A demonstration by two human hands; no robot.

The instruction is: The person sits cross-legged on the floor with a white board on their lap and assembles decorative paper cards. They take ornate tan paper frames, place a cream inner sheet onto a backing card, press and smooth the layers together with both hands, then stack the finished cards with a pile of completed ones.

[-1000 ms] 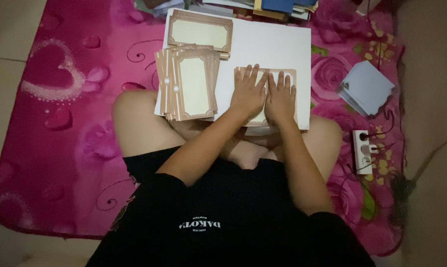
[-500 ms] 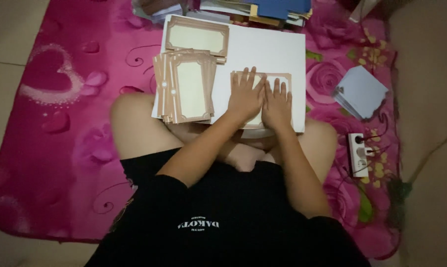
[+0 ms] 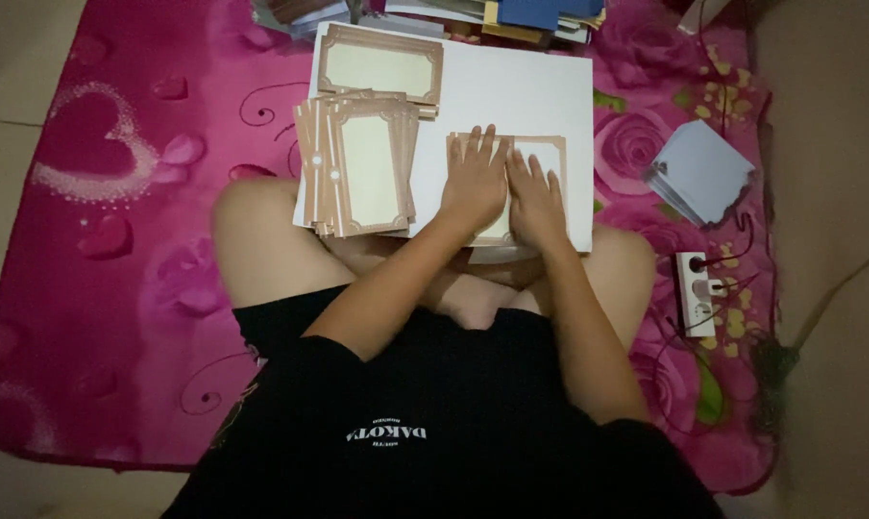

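A brown-bordered card (image 3: 540,159) lies on the white board (image 3: 511,86) across the lap, pressed flat under both hands. The left hand (image 3: 476,183) and right hand (image 3: 536,197) are spread, palms down, side by side. A card stack (image 3: 357,168) lies just left. Pressing or creasing appears in hand; firm, even pressure is judged needed next.

Flat card (image 3: 535,159), brown ornate border, pale cream centre panel, lies on white board (image 3: 511,91) across the lap; both hands cover most of it. Left of it, a fanned stack (image 3: 357,168) of matching cards, upright format, same brown frame and cream panel, overhanging the board's left edge. One more such card (image 3: 380,63) lies landscape at the board's far left corner. Pale blue card pile (image 3: 700,173) sits on the pink mat, well apart, right. No screens or signs.
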